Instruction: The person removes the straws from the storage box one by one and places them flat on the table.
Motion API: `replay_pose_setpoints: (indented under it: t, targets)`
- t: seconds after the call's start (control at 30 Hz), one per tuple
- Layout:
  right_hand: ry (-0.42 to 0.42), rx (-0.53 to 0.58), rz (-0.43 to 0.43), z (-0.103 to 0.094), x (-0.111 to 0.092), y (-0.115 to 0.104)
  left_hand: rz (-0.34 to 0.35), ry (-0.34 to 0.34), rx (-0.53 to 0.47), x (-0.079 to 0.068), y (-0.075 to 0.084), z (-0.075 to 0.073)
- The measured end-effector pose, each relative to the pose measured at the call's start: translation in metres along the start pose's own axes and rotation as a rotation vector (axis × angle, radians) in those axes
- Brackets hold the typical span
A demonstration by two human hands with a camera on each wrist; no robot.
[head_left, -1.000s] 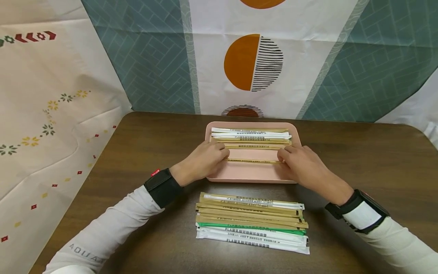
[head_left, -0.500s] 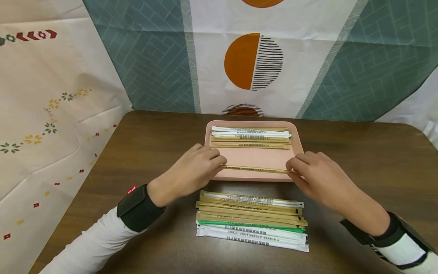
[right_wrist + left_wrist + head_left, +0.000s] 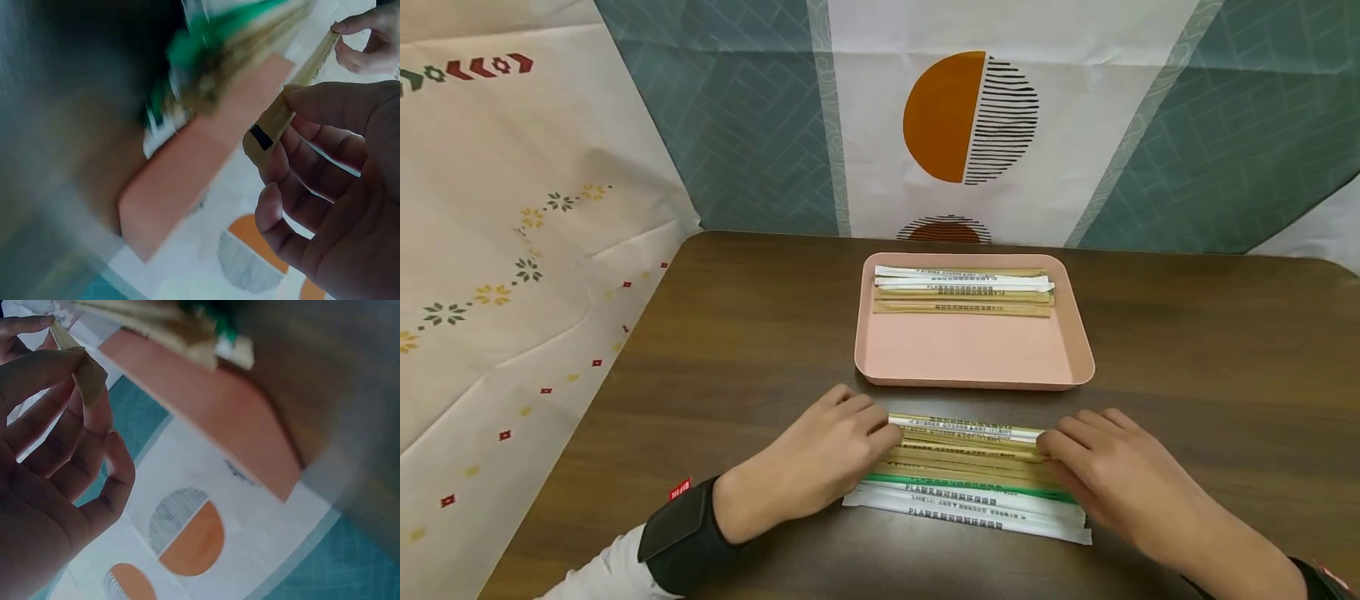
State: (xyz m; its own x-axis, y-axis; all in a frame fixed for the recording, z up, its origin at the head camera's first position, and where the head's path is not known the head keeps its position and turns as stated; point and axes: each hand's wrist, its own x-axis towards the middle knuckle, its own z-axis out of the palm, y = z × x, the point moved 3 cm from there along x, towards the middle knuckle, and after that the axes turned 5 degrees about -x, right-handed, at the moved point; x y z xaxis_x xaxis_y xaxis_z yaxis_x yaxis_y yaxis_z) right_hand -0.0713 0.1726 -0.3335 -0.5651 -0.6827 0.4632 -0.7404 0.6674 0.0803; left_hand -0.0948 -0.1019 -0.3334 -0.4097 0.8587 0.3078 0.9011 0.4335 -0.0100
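Note:
My left hand (image 3: 820, 454) and right hand (image 3: 1123, 475) pinch the two ends of one tan paper-wrapped straw (image 3: 269, 128), fingertips and thumb on each end. In the head view it lies in line with the pile of wrapped straws (image 3: 966, 514) below and is hard to pick out there. That pile, on the table in front of the tray, has tan, green and white wrappers. The left wrist view shows the tan wrapper's end (image 3: 92, 381) poking out past my left fingertips. Several white and tan straws (image 3: 962, 307) lie side by side along the back of a pink tray (image 3: 962, 354).
The brown wooden table (image 3: 760, 333) carries the tray near its back edge. Behind hangs a patterned cloth (image 3: 1015, 125) in teal, white and orange. A pale floral cloth (image 3: 550, 292) drapes along the left side.
Both hands have lifted the tan straw from the front part of the tray and brought it toward the body, over the pile. The tray's back row stays in place. The head view has shifted slightly.

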Motion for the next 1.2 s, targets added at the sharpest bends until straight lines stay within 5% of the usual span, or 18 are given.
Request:
replay_pose_setpoints:
  t: [0.37,0.8,1.2]
  targets:
    - [-0.044,-0.079,0.015,0.009,0.003,0.001,-0.064,-0.011,0.047,0.006,-0.016,0.013]
    - [-0.093,-0.083,0.000,0.015,0.002,0.004,-0.052,0.007,0.008,0.003,-0.019,0.016]
    - [-0.069,-0.096,0.080,0.007,0.022,0.047,-0.116,-0.002,-0.083,0.041,-0.057,0.001]
